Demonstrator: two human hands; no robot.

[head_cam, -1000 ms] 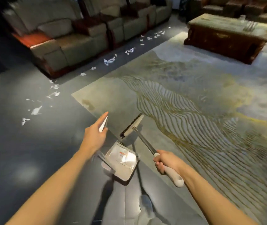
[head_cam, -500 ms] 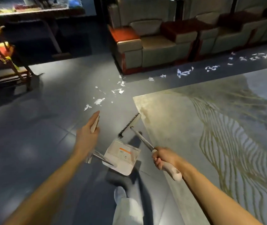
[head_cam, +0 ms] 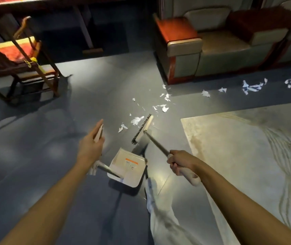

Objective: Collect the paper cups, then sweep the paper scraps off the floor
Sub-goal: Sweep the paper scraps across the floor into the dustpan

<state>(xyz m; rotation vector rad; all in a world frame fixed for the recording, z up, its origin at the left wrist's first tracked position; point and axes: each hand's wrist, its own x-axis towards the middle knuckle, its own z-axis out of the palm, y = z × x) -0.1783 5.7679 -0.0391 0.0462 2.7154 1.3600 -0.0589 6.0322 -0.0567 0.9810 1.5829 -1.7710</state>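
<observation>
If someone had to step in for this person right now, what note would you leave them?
Left hand grips the dustpan handle, pan low in front of the feet.
Right hand grips the broom handle; its head is beside the nearest paper scraps.
More scraps trail along the sofa base.
Done: nothing in the pan yet; no cups in view, so that step cannot be judged.
Left: sweep up the whole trail.
</observation>
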